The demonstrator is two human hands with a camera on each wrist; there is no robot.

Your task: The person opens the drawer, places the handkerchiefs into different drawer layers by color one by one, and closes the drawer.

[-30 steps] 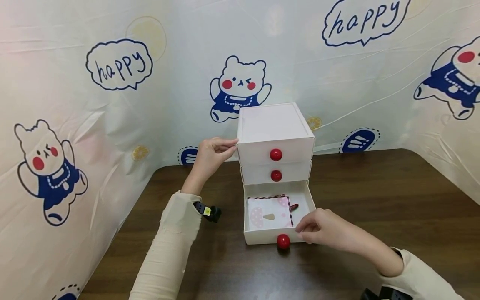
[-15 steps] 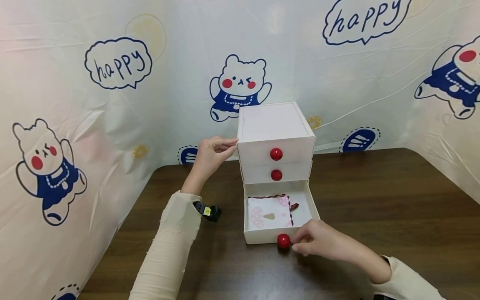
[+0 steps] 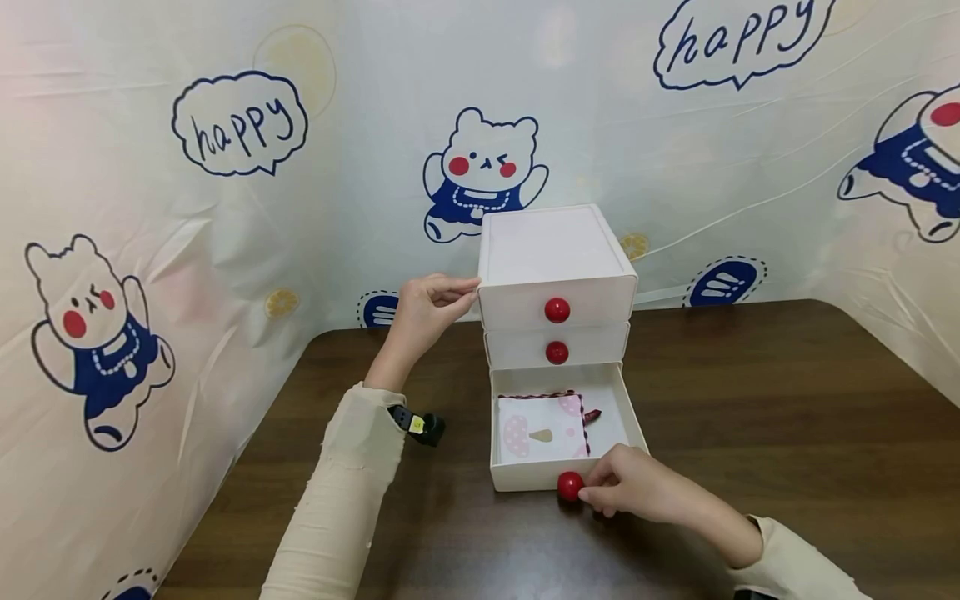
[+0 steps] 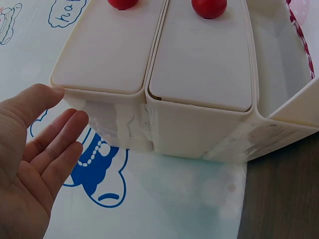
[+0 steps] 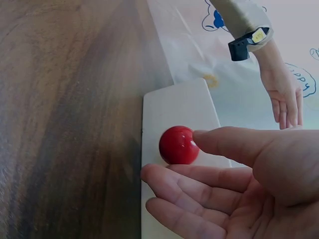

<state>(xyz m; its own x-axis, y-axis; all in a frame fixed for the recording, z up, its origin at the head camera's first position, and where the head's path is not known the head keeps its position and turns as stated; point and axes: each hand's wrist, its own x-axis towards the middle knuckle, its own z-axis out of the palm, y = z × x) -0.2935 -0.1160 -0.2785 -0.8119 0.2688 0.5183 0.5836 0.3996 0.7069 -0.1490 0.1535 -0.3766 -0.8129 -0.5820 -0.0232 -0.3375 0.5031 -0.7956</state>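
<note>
A white three-drawer cabinet (image 3: 555,250) stands at the back of the dark wooden table (image 3: 787,400). Its bottom drawer (image 3: 634,417) is pulled out and holds a folded pink cloth (image 3: 543,427) with a dark red trim and a small dark red piece (image 3: 592,414) beside it. My right hand (image 3: 603,493) is at the drawer's front: the thumb tip touches the red knob (image 5: 178,145) and nearly straight fingers lie under it along the drawer front (image 5: 174,102). My left hand (image 3: 431,304) rests with straight fingers against the cabinet's upper left corner (image 4: 65,89).
The two upper drawers are closed, each with a red knob (image 3: 557,310). A cartoon-printed plastic sheet (image 3: 225,208) walls the table at the back and both sides. A black wrist camera (image 3: 420,425) sits on my left sleeve. Bare wood lies left and right of the cabinet.
My right hand moved from the drawer's front right rim down to the red knob. The left hand and the drawer have stayed where they were.
</note>
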